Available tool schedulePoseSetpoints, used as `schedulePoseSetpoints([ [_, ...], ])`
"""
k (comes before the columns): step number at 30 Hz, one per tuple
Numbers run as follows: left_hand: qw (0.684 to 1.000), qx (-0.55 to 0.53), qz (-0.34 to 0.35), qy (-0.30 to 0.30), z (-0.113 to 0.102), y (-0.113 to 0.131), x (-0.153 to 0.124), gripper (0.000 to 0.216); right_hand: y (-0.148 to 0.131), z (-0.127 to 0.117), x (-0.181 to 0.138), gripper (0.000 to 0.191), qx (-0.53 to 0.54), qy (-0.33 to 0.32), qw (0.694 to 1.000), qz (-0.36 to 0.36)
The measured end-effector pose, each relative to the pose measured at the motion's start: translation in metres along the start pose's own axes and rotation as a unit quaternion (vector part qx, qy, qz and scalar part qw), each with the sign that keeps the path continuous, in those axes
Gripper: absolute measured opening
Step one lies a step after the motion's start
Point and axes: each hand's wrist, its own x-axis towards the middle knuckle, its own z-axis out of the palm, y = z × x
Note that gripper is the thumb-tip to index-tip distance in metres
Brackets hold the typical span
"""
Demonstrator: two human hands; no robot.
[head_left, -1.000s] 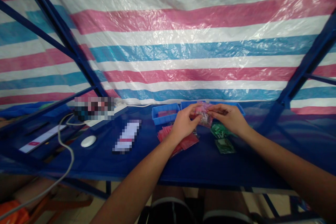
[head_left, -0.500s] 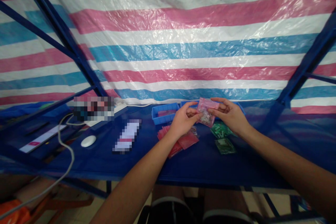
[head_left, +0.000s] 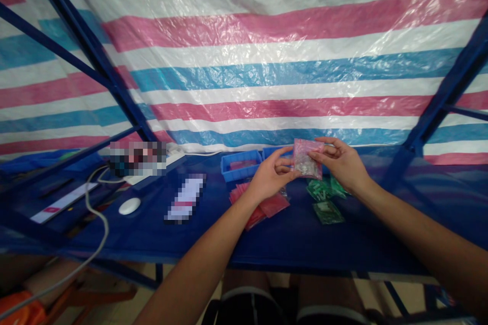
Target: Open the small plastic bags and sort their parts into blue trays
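A small pink plastic bag (head_left: 306, 159) with pale small parts inside is held upright above the blue table (head_left: 297, 233). My left hand (head_left: 271, 175) pinches its left edge with thumb and fingers. My right hand (head_left: 341, 162) grips its right edge near the top. Below the hands lie a fan of red bags (head_left: 263, 204) and a few green bags (head_left: 325, 198) on the table.
Blue bins (head_left: 239, 163) stand at the back of the table under the striped tarp. To the left lie a white mouse (head_left: 129, 205), a grey cable (head_left: 93, 213) and a white strip (head_left: 57, 204). Blue frame posts (head_left: 442, 96) rise on both sides.
Both hands have lifted the pink bag slightly and turned it upright, shifting a little to the right.
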Motion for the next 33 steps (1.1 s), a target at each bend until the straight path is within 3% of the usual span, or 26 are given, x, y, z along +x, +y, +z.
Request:
schedulePoseSetpoints([
  [7, 1.000, -0.018, -0.017, 0.013, 0.003, -0.004, 0.000, 0.093, -0.003, 0.010, -0.008, 0.058, 0.017, -0.089, 0.995, 0.039],
  [14, 0.999, -0.026, -0.017, 0.028, 0.002, -0.005, 0.001, 0.101, -0.005, 0.012, -0.010, 0.053, 0.035, -0.061, 0.997, 0.033],
  [19, 0.999, 0.017, -0.013, 0.028, 0.001, -0.006, 0.000, 0.082, -0.006, 0.012, -0.009, 0.052, 0.032, -0.056, 0.997, 0.033],
  [23, 0.995, 0.021, 0.041, 0.093, -0.002, 0.000, 0.002, 0.062, -0.008, 0.012, -0.008, 0.048, 0.041, -0.051, 0.997, 0.032],
  [27, 0.979, 0.043, 0.079, 0.180, -0.023, 0.010, 0.012, 0.063, -0.010, 0.011, -0.009, 0.050, 0.033, -0.059, 0.997, 0.046],
  [30, 0.958, 0.060, 0.092, 0.267, -0.052, 0.020, 0.020, 0.051, -0.009, 0.011, -0.009, 0.053, 0.018, -0.067, 0.995, 0.066],
  [33, 0.944, 0.096, 0.072, 0.308, -0.085, 0.029, 0.022, 0.050, -0.007, 0.010, -0.008, 0.054, 0.010, -0.070, 0.995, 0.075],
])
